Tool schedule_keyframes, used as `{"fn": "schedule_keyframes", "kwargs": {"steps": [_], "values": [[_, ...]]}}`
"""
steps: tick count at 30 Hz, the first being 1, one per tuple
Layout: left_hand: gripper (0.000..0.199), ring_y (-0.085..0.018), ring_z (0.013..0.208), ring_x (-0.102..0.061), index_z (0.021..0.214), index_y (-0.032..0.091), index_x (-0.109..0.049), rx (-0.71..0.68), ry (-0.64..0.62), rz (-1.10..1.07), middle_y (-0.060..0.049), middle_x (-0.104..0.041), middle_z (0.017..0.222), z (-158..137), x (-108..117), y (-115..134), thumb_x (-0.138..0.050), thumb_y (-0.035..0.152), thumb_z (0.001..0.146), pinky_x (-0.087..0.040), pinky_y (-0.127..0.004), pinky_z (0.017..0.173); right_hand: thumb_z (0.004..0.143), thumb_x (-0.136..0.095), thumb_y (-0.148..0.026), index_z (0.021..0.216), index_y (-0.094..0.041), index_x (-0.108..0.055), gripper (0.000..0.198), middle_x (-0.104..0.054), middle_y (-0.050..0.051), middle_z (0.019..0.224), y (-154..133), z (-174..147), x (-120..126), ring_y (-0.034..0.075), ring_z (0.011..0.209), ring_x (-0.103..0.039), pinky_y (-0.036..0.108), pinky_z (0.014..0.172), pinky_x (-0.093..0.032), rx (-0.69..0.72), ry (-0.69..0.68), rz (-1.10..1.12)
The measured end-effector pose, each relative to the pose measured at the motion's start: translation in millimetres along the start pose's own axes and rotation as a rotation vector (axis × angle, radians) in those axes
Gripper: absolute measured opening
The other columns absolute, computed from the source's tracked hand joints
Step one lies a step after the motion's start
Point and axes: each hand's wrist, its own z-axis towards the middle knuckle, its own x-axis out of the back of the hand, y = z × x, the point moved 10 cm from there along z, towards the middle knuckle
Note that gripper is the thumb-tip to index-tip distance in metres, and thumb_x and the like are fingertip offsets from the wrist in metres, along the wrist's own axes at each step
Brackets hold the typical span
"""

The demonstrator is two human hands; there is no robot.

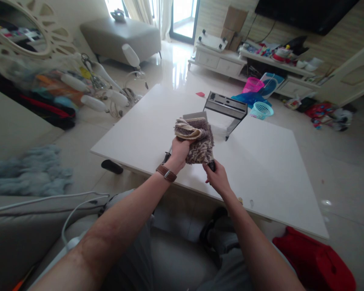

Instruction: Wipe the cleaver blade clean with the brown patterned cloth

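Observation:
My left hand (181, 152) is closed around a folded brown and cream cloth (202, 149), above the near edge of the white table (261, 173). My right hand (219, 178) grips the black handle of a broad-bladed kitchen knife (197, 115). The cloth covers most of the blade; only its flat grey end shows beyond the cloth. Farther off on the table stands a knife block (227, 106) with a dark slotted top and pale sides. Partly hidden behind my left hand, a black handle (167, 156) lies at the table edge.
A small red piece (200, 94) lies on the far part of the table. A lamp with white shades (94, 103) is to the left. Beyond the table stand a pink basket (253, 85) and a light blue basket (261, 110). Red fabric (314, 260) sits at lower right.

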Motion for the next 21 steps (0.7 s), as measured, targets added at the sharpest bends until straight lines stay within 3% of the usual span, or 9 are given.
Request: {"fn": "schedule_keyframes", "kwargs": {"steps": [9, 16, 21], "values": [[0.039, -0.029, 0.116, -0.066, 0.094, 0.015, -0.074, -0.133, 0.097, -0.061, -0.008, -0.077, 0.111, 28, 32, 35, -0.083, 0.023, 0.057, -0.051, -0.045, 0.106, 0.083, -0.065, -0.050, 0.077, -0.021, -0.053, 0.032, -0.044, -0.007, 0.061, -7, 0, -8, 0.010, 0.046, -0.050, 0.022, 0.034, -0.049, 0.048, -0.055, 0.009], [0.049, -0.031, 0.111, -0.069, 0.098, 0.015, -0.073, 0.063, -0.075, 0.046, -0.011, -0.077, 0.111, -4, -3, -6, -0.090, 0.024, 0.052, -0.052, -0.049, 0.105, 0.080, -0.061, -0.039, 0.081, -0.022, -0.052, 0.020, -0.048, -0.009, 0.053, -4, 0, 2, 0.010, 0.039, -0.048, 0.023, 0.035, -0.049, -0.022, 0.052, 0.119], [0.052, -0.032, 0.108, -0.070, 0.094, 0.015, -0.074, 0.101, -0.062, 0.200, -0.012, -0.077, 0.108, -24, -16, -24, -0.095, 0.019, 0.047, -0.055, -0.047, 0.101, 0.070, -0.056, -0.029, 0.084, -0.022, -0.053, 0.016, -0.054, -0.008, 0.054, -2, 2, 5, 0.010, 0.038, -0.049, 0.024, 0.036, -0.050, -0.024, 0.073, 0.172]]}}
